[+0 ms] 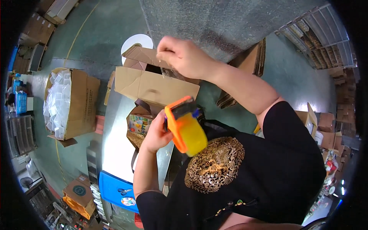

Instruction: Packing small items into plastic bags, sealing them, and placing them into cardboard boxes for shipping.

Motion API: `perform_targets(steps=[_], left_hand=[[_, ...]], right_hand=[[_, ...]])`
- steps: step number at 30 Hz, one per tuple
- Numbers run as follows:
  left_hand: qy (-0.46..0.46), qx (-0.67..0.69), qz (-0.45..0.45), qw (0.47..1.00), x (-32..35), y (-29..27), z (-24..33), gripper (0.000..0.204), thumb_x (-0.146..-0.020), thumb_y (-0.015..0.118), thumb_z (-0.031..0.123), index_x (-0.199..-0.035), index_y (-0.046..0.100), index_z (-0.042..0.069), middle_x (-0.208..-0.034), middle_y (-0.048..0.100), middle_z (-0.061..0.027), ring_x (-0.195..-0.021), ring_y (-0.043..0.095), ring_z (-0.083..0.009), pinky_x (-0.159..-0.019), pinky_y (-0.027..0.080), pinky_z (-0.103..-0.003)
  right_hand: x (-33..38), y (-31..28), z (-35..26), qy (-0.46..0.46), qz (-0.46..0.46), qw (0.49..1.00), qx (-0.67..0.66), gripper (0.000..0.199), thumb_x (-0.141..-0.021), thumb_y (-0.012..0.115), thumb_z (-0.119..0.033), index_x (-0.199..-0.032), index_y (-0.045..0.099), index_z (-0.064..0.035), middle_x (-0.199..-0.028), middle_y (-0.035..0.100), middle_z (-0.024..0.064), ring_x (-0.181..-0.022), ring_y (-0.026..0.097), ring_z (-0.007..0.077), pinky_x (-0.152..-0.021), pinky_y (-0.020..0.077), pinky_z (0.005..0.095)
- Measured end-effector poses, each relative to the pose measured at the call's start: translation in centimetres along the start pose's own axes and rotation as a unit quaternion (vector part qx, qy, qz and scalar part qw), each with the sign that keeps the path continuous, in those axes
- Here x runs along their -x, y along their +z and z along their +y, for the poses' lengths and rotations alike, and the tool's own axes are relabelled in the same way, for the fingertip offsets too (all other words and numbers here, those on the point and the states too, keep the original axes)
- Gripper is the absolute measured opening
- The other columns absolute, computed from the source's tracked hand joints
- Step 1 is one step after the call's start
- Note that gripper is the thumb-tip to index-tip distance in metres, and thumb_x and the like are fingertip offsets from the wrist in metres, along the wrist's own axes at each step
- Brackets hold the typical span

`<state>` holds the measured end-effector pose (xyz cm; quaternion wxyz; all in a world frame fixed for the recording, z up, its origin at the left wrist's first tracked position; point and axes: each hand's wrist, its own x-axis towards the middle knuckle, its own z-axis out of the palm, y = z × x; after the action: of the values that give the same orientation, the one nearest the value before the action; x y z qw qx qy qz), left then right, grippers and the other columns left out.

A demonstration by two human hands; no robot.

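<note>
Black shirt [276, 157] nearest, left hand [156, 134] holds dispenser [191, 132], lettered carton [81, 109] beyond.

Smooth plastic handheld item [187, 129], matt cardboard box [147, 85], glossy tabletop [114, 145], matt cloth shirt [278, 165], shiny sequins [214, 161]

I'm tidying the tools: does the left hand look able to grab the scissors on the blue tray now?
Probably not: the left hand holds an orange-and-yellow object, though the scissors look uncovered on the blue tray.
</note>
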<state>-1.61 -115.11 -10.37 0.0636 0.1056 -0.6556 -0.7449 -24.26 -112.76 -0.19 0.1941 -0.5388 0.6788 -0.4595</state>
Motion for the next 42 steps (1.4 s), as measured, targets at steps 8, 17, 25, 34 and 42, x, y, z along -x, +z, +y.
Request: perform_targets(steps=[8, 17, 25, 34, 42], left_hand=[[0.062, -0.152, 0.015, 0.986, -0.8, -0.3, 6.0, 0.049, -0.066, 0.06, -0.006, -0.113, 0.044, -0.001, -0.097, 0.059, -0.0132, -0.089, 0.059, -0.0236, -0.076, 0.046, -0.03], [0.113, 0.166, 0.174, 0.964, -1.2, 1.0, 2.5, 0.046, -0.079, 0.062, 0.022, -0.115, 0.041, 0.003, -0.106, 0.055, -0.0117, -0.091, 0.057, -0.0255, -0.077, 0.048, -0.036], [0.298, -0.112, 0.244, 0.916, 0.1, -9.2, 5.0, 0.04, -0.077, 0.059, 0.006, -0.113, 0.042, 0.004, -0.104, 0.054, -0.011, -0.087, 0.057, -0.0237, -0.077, 0.049, -0.035], [-0.179, -0.475, 0.166, 0.845, -11.7, -12.6, -4.2, 0.056, -0.076, 0.061, 0.031, -0.121, 0.038, 0.009, -0.105, 0.056, -0.0187, -0.094, 0.054, -0.0372, -0.077, 0.045, -0.044], [-0.18, -0.619, 0.049, 0.763, -20.7, -12.5, -17.8, 0.047, -0.072, 0.055, 0.014, -0.116, 0.04, 0.008, -0.108, 0.055, -0.0162, -0.102, 0.052, -0.0319, -0.086, 0.044, -0.039]], right_hand=[[-1.9, 2.9, 0.9, 0.045, -0.324, 0.935, -0.134, 0.011, -0.079, 0.058, -0.015, -0.082, 0.054, -0.0047, -0.068, 0.053, 0.0006, -0.063, 0.049, 0.0081, -0.056, 0.0399, 0.0252], [-2.5, 7.2, 2.2, 0.05, -0.304, 0.942, -0.132, 0.022, -0.074, 0.06, -0.022, -0.077, 0.052, -0.0017, -0.066, 0.055, 0.0079, -0.061, 0.051, 0.0158, -0.054, 0.0402, 0.0299], [6.1, 10.7, 17.4, 0.232, -0.241, 0.936, 0.11, 0.012, -0.07, 0.055, -0.016, -0.077, 0.056, -0.0058, -0.074, 0.06, 0.0131, -0.069, 0.056, 0.0248, -0.059, 0.0434, 0.0387], [21.1, 4.5, 14.6, 0.38, -0.042, 0.923, 0.036, 0.016, -0.081, 0.053, -0.021, -0.081, 0.051, -0.0045, -0.074, 0.057, 0.0121, -0.069, 0.055, 0.0247, -0.06, 0.0423, 0.0371], [36.8, 4.0, 7.6, 0.484, 0.146, 0.863, 0.005, 0.019, -0.081, 0.055, -0.023, -0.081, 0.055, -0.0042, -0.078, 0.058, 0.0113, -0.072, 0.056, 0.0252, -0.065, 0.0446, 0.0334]])
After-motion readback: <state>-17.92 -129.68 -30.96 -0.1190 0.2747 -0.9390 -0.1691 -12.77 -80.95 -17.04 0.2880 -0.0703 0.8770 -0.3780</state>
